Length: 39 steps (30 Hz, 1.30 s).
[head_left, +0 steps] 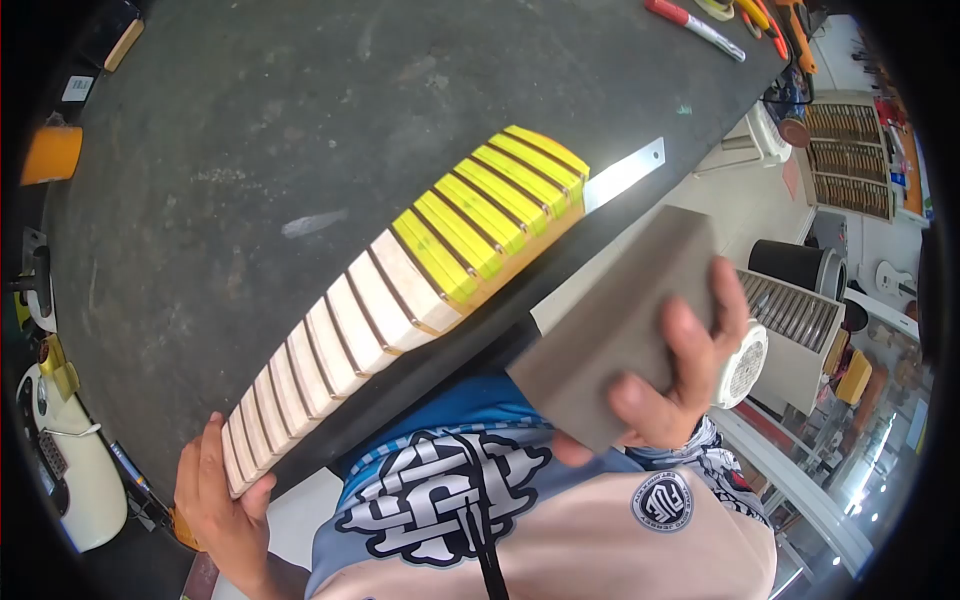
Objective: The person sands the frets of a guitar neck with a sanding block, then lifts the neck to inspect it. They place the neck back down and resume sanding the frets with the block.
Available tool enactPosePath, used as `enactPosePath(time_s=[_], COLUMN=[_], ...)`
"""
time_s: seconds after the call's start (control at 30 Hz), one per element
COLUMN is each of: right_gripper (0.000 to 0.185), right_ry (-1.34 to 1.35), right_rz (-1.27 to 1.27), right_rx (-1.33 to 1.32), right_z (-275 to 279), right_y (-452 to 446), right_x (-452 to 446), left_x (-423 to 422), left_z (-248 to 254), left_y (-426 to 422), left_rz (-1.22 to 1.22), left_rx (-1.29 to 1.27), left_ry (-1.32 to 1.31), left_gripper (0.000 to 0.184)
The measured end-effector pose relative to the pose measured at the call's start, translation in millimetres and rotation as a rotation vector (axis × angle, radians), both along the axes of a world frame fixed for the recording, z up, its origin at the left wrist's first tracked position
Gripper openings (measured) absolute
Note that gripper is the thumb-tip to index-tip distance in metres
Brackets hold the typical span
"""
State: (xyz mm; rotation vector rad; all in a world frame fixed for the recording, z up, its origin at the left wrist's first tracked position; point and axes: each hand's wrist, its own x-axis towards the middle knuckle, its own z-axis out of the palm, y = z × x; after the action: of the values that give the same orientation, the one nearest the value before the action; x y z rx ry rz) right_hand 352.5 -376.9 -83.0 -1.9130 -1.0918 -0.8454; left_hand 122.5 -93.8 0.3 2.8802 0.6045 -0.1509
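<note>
A guitar neck (345,330) lies slantwise along the table's near edge, with pale strips between its frets on the lower left part. Bright yellow strips, which look like tape, cover the spaces at its upper right end. My left hand (222,490) grips the lower left end, fingers on one side and thumb on the other. In my right hand (685,370) is a flat grey-brown rectangular block (620,320), raised beside the neck and apart from it. The block's far face is hidden. A metal ruler (628,178) sticks out by the neck's yellow end.
Beneath the neck is a dark tabletop (200,250). A red and white marker (695,28) and coloured-handled tools (765,25) lie at the far right corner. A white electric guitar body (80,470) stands at left, near an orange object (52,155). A white stool (742,365) is at right.
</note>
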Motion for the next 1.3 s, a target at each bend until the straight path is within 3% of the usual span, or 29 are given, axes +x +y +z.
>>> enactPosePath(time_s=[0.1, 0.13, 0.23, 0.33, 0.47, 0.67, 0.87, 1.1, 1.3], right_gripper=[0.05, 0.059, 0.064, 0.059, 0.059, 0.062, 0.072, 0.067, 0.064], right_ry=[-0.001, 0.008, 0.051, 0.088, 0.075, 0.192, 0.139, 0.232, 0.165], right_rz=[-0.046, -0.022, 0.057, 0.074, 0.122, 0.07, 0.03, 0.053, 0.101], right_rx=[0.026, -0.054, -0.211, -0.244, -0.213, -0.28, -0.154, -0.323, -0.278], right_z=[1.5, 2.4, 12.7, 24.0, 30.7, 27.4, 15.4, 27.5, 37.9], right_y=[2.8, 1.8, 11.6, 38.7, 58.2, -2.0, -4.4, 21.4, 50.9], right_x=[-6.3, -5.3, 6.1, 22.5, 38.3, -3.3, -10.8, 4.5, 32.2], left_x=[1.8, 2.1, -0.1, 1.1, 0.3, 0.5, -0.2, -1.2, -0.7], left_z=[2.6, 2.2, 1.8, 0.3, 0.5, -1.4, -0.7, 0.1, -1.9], left_y=[2.0, 0.9, -0.1, 0.4, -0.3, -2.6, -1.5, -2.0, -2.2], left_rz=[-0.003, -0.007, -0.005, -0.015, -0.017, -0.023, -0.033, -0.022, -0.055], left_rx=[-0.012, -0.006, -0.002, 0.001, 0.015, 0.006, 0.029, 0.03, 0.026], left_ry=[-0.001, -0.004, -0.005, -0.019, -0.014, -0.033, -0.031, -0.014, -0.028], left_gripper=[0.085, 0.085, 0.085, 0.084, 0.084, 0.083, 0.083, 0.083, 0.083])
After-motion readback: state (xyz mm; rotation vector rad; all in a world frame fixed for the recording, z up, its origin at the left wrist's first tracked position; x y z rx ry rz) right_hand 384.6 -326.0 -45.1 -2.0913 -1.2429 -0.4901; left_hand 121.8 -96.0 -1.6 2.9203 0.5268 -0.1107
